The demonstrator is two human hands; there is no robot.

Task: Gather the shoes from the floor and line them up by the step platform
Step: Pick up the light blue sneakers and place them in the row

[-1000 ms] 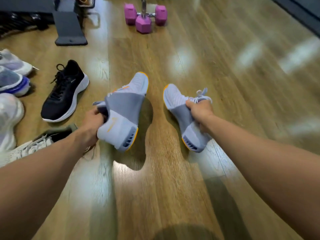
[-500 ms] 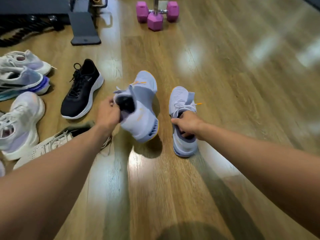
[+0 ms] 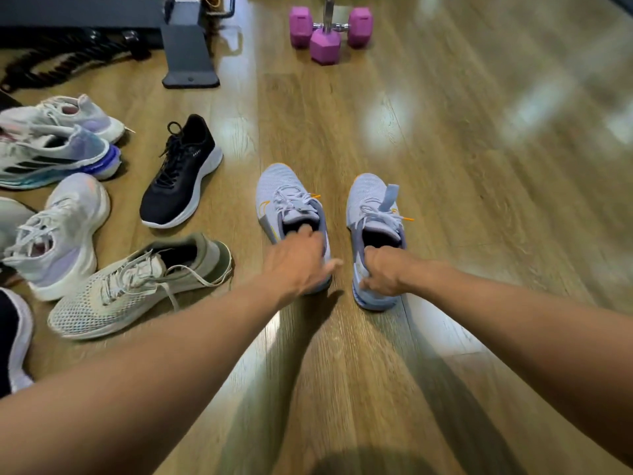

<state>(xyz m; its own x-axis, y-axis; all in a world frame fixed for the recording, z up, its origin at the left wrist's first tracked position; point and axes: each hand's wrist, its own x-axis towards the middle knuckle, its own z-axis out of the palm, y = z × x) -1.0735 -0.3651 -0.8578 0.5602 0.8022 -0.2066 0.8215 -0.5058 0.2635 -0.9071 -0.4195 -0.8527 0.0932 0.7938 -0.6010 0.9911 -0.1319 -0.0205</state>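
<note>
Left hand [image 3: 297, 264]: lies over the heel of the left blue shoe [image 3: 282, 197]. Its fingers [image 3: 306, 236] reach into the shoe's opening and the thumb sticks out to the right. Blur hides whether they clamp the collar.
Right hand [image 3: 384, 273]: fingers [image 3: 373, 257] curled into a fist round the heel collar of the right blue shoe [image 3: 369, 197].
Blue pair: at the middle of the frame, both soles down on the wooden floor [image 3: 462, 173]. They sit side by side with a narrow gap, toes toward the top of the frame.
Black shoe [image 3: 181, 173]: left of the pair and apart from it.
Grey-green mesh shoe [image 3: 137, 286]: lower left, on its sole, laces trailing.
Pale shoes: white-lavender shoe [image 3: 58, 234], blue-striped shoe [image 3: 51, 156] and white shoe [image 3: 77, 113] are clustered at the left edge.
Pink dumbbells [image 3: 325, 32]: top centre.
Dark equipment foot [image 3: 188, 60]: upper left, beside a black rope [image 3: 51, 68].
</note>
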